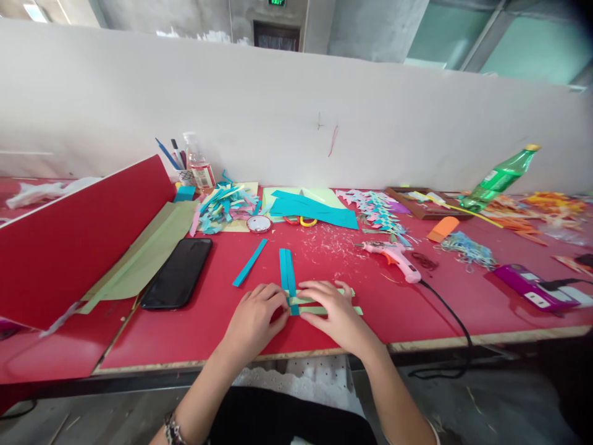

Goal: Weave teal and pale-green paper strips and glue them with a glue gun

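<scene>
Blue paper strips [287, 269] stand upright side by side on the table, crossed near their lower end by pale green paper strips [331, 310]. At the left edge of the crossing, my left hand [260, 314] has its fingers curled and its thumb and forefinger closed at the strips. My right hand [332, 312] lies over the green strips, thumb and fingers apart, fingertips touching the paper. It partly covers the upper green strip. A loose blue strip [250, 262] lies slantwise beyond my left hand.
A black phone [177, 274] lies left, beside green paper sheets [139, 256]. To the right are a pink glue gun [393, 254] with a trailing cord and a purple power strip [532, 287]. Behind sit blue sheets [315, 210], a paper-scrap pile [227, 204] and a tilted green bottle [503, 179].
</scene>
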`<state>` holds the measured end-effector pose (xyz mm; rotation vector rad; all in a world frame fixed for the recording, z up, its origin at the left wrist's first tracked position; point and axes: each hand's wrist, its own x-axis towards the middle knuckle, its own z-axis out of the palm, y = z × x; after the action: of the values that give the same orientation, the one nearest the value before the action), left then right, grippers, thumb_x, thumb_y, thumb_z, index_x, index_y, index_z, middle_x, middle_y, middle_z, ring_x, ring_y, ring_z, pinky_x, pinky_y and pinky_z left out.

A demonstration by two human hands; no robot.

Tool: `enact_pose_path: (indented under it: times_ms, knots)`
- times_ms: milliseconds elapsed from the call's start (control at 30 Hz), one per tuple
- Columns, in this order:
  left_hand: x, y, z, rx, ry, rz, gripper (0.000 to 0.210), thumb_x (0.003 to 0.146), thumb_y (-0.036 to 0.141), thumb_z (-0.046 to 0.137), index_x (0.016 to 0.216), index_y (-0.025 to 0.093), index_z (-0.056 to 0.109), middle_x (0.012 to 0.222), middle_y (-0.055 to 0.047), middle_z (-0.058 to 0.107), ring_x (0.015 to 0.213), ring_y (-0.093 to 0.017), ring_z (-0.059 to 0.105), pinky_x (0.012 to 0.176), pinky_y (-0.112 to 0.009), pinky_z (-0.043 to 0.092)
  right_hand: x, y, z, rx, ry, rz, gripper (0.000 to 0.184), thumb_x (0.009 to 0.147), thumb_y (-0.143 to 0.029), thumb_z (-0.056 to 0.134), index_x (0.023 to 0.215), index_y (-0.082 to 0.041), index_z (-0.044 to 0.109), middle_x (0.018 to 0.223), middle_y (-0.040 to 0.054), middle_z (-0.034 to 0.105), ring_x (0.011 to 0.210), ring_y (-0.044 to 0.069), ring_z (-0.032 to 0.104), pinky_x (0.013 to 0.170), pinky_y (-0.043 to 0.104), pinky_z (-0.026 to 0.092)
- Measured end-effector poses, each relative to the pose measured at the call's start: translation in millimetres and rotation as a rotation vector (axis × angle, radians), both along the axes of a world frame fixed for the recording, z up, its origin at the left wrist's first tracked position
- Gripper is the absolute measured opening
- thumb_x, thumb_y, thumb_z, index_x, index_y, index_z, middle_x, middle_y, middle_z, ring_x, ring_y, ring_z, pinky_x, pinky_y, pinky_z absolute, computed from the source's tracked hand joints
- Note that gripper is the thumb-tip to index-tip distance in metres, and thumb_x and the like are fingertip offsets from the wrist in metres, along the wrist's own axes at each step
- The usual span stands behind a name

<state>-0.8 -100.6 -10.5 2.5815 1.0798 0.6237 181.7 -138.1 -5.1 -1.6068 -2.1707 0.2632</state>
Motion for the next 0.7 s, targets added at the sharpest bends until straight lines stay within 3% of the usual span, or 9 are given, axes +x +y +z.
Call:
enact_pose_path:
  times_ms: [167,367,700]
  knots:
    - [0,0,-0.5,0.027,0.004,-0.01,0.006,0.079,0.016,0.048,0.078,0.02,0.054,0.09,-0.003,0.057,0.088,-0.018,0.052,0.075,-0.03,0.043,9,-2,-2.0,-0.011,0.018,-0.013,0.015,0.081,-0.031,0.049,0.093,-0.031,0.058,0.113,-0.0012,0.057,0.104,0.018,0.051,0.094,0.043,0.023]
    - [0,0,-1.2,0.053,0.055,-0.02,0.023,0.081,0.018,0.046,0.103,0.023,0.052,0.097,-0.004,0.056,0.091,-0.02,0.051,0.077,-0.032,0.043,8,-4,-5.1,-0.005,0.05,-0.017,0.015,0.083,-0.031,0.047,0.094,-0.031,0.058,0.114,-0.0001,0.056,0.105,0.018,0.05,0.094,0.046,0.019]
    - [8,-1,7.7,0.097,0.169,0.002,0.025,0.073,0.007,0.048,0.089,0.023,0.059,0.099,-0.005,0.055,0.091,-0.021,0.051,0.074,-0.033,0.043,13,-8,-6.5,0.032,0.03,-0.086,0.014,0.081,-0.032,0.049,0.091,-0.03,0.058,0.112,0.0013,0.056,0.103,0.02,0.051,0.093,0.046,0.021]
